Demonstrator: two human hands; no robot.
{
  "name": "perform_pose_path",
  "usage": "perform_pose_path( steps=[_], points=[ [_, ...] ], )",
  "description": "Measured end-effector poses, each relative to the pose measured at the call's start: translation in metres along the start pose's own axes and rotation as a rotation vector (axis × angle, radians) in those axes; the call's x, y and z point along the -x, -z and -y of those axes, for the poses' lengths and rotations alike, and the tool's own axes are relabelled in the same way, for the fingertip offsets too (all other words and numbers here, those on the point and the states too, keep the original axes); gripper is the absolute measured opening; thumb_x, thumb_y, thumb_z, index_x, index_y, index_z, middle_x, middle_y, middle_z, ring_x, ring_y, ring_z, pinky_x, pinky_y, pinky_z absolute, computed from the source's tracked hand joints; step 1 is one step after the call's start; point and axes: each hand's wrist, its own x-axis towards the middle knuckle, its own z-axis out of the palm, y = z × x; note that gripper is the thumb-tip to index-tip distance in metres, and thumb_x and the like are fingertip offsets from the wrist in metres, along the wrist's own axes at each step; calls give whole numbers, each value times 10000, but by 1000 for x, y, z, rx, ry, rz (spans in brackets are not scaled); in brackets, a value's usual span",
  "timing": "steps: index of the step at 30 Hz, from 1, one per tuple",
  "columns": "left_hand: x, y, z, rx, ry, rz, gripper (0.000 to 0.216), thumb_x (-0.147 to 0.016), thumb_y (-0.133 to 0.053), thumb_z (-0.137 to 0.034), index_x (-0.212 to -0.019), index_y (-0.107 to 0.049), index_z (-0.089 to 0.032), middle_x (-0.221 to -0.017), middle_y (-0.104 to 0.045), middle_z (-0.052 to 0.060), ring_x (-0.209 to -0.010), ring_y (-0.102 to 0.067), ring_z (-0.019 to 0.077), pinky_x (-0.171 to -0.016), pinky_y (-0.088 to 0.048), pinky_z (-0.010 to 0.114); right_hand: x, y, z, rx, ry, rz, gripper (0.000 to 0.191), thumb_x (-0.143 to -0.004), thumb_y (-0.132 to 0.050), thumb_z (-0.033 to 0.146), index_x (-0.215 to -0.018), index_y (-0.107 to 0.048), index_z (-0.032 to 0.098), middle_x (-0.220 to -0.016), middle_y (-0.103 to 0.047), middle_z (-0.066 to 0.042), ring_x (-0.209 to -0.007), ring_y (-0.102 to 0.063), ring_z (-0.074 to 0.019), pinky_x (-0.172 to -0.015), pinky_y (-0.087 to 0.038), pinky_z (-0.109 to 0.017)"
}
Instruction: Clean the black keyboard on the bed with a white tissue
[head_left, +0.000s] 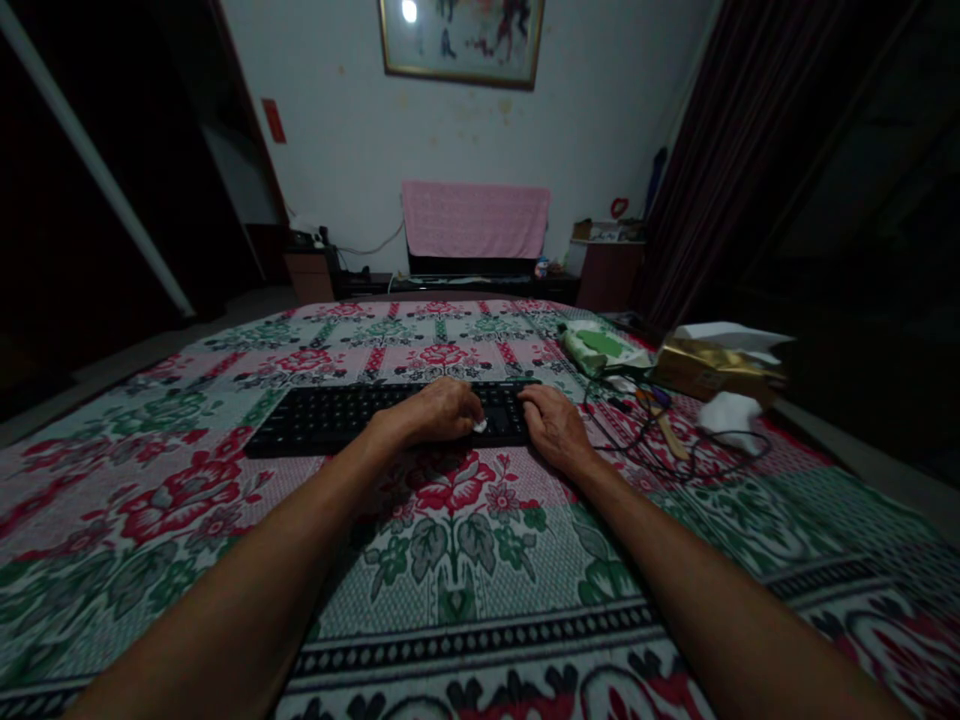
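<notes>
A black keyboard lies lengthwise across the flowered bedspread in front of me. Over its right half, my left hand is closed, its fingertips pinching a small white wad against the keys. The wad looks like tissue or a wipe; most of it is hidden under the fingers. My right hand grips the keyboard's right end, with bent fingers on the top edge and the palm beside it on the cloth.
Right of the keyboard lie a tangled black cable, a flat wooden stick and a crumpled white tissue. Behind them are a green-and-white wipes pack and a golden tissue box. The patterned bedspread extends all around.
</notes>
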Motion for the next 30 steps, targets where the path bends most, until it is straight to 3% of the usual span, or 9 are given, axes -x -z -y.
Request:
perform_pose_path(
  steps=[7, 11, 17, 23, 27, 30],
  points=[
    [-5, -9, 17, -9, 216, -232, 303, -766, -532, -149, -1007, -706, -211, -941, -684, 39, -885, -609, 173, -835, -452, 267, 0, -1, 0, 11, -2, 5, 250, -840, -401, 161, -908, -641, 175, -990, -651, -100, -972, -568, -221, -921, -440, -384],
    [-19, -23, 18, -14, 163, -328, 295, -814, -494, -144, -1023, -697, -191, -945, -652, 68, -882, -592, 180, -818, -457, 278, 0, -1, 1, 20, -2, 7, 244, -842, -403, 162, -903, -638, 183, -988, -650, -96, -972, -565, -218, -923, -436, -381],
    [-30, -39, 2, -27, 62, -265, 391, -822, -422, -71, -1065, -692, -216, -951, -608, 83, -942, -546, 200, -818, -445, 291, 1, -3, -1, 23, 8, -3, 228, -845, -411, 165, -903, -631, 177, -987, -647, -92, -968, -560, -216, -922, -434, -375],
    [-19, -23, 1, -92, 183, -173, 350, -832, -441, -115, -1021, -716, -219, -924, -585, 86, -885, -541, 202, -757, -443, 286, 1, -3, -2, 18, 13, -12, 224, -840, -415, 152, -901, -628, 187, -981, -644, -87, -966, -561, -211, -922, -436, -371],
    [-17, -23, 7, -81, 274, -227, 345, -826, -451, -132, -1015, -719, -242, -982, -583, 83, -916, -537, 214, -743, -442, 289, 1, -3, -2, 26, 11, -4, 226, -837, -413, 148, -905, -627, 179, -987, -644, -94, -972, -556, -214, -926, -431, -375],
    [-20, -30, 7, -53, 235, -253, 383, -827, -446, -113, -1075, -694, -265, -1011, -573, 74, -956, -526, 207, -786, -438, 284, 1, -3, -1, 29, 9, 3, 228, -840, -412, 148, -908, -629, 164, -991, -645, -103, -971, -556, -217, -928, -427, -373]
  ],
)
